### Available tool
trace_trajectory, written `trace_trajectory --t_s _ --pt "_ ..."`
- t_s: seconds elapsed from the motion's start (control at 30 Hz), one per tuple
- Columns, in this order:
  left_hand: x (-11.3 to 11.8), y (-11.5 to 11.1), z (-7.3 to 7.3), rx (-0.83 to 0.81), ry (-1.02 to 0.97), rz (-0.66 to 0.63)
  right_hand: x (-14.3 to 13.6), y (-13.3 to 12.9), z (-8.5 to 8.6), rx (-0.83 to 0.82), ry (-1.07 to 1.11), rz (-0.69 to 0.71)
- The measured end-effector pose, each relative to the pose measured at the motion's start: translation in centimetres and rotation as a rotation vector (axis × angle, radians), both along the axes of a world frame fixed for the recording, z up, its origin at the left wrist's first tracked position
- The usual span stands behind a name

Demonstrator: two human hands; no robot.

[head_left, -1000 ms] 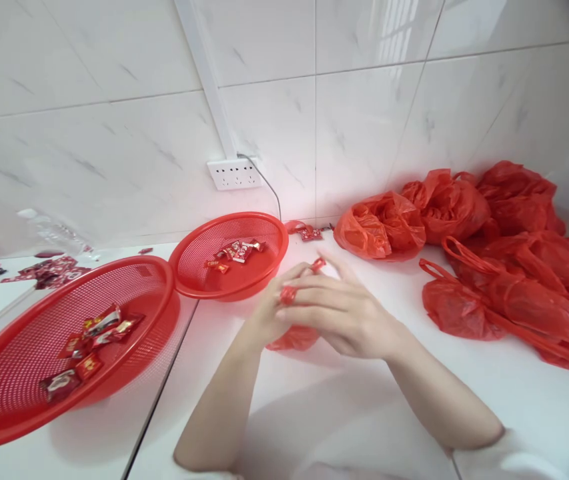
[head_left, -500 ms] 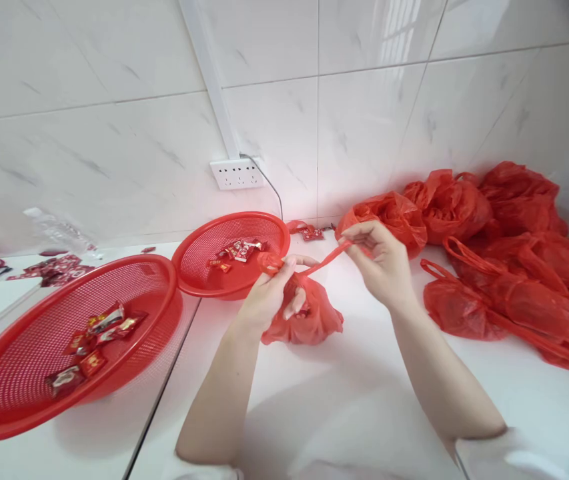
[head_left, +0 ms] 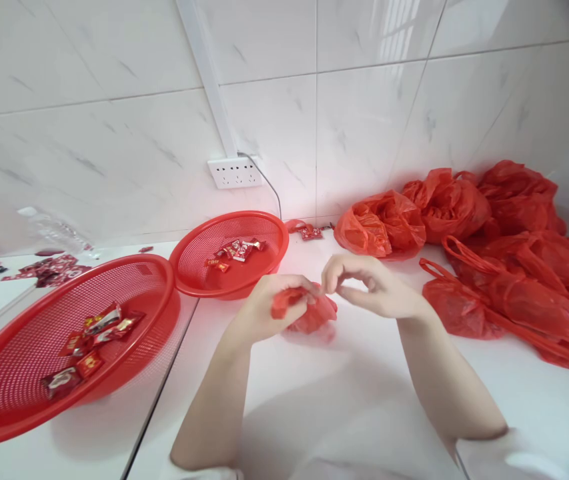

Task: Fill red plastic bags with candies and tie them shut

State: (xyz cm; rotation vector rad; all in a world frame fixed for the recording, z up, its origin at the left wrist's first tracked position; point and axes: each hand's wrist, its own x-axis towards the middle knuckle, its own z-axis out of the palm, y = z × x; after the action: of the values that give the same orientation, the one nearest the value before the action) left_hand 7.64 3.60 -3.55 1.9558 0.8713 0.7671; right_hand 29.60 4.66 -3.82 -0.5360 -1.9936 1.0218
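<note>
A small red plastic bag [head_left: 314, 316] hangs slightly blurred over the white table, near the middle of the view. My left hand [head_left: 271, 307] is closed round its bunched upper part, and a bit of red plastic shows between the fingers. Just to the right, my right hand [head_left: 371, 285] is curled, thumb bent toward the forefinger, its fingertips close to those of my left hand. What those right fingertips hold, if anything, is too small to make out.
Two red mesh baskets, a large one [head_left: 9, 417] at left and a smaller one [head_left: 199, 292] behind, hold wrapped sweets. Several filled red bags [head_left: 524, 287] lie at right. A socket strip [head_left: 235, 173] with a cable sits on the tiled wall.
My right hand has come down and closer to my left. The stretched red strip between my hands no longer shows. My left hand has turned over the bag's top.
</note>
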Motion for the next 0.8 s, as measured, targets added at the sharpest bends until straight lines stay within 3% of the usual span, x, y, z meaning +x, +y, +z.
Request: trace_trajectory --t_s 0.07,0.13,0.3,0.37,0.5,0.6,0.8 --pt "0.1 -0.2 -0.1 0.162 0.121 -0.031 -0.9 1.2 -1.2 -0.116 0.115 -0.11" --pt "0.3 0.0 -0.3 0.298 0.193 -0.042 -1.9 2.3 -2.3 -0.25 0.167 -0.093" --pt "0.8 0.6 -0.8 0.677 0.297 0.153 -3.5 2.9 -3.3 -0.344 0.156 -0.009" --pt "0.7 0.7 -1.0 0.698 0.315 0.209 -3.3 2.7 -3.0 -0.385 0.151 0.011" --pt "0.2 0.9 -1.0 0.589 0.33 0.256 -2.6 2.8 -2.6 -0.51 0.149 0.017" --pt "0.2 1.0 -0.9 0.573 0.215 0.293 -2.4 2.8 -2.7 -0.512 0.096 -0.019" --pt "0.6 1.7 -1.3 0.568 0.013 0.329 -2.9 2.7 -2.8 -0.498 0.092 0.115"
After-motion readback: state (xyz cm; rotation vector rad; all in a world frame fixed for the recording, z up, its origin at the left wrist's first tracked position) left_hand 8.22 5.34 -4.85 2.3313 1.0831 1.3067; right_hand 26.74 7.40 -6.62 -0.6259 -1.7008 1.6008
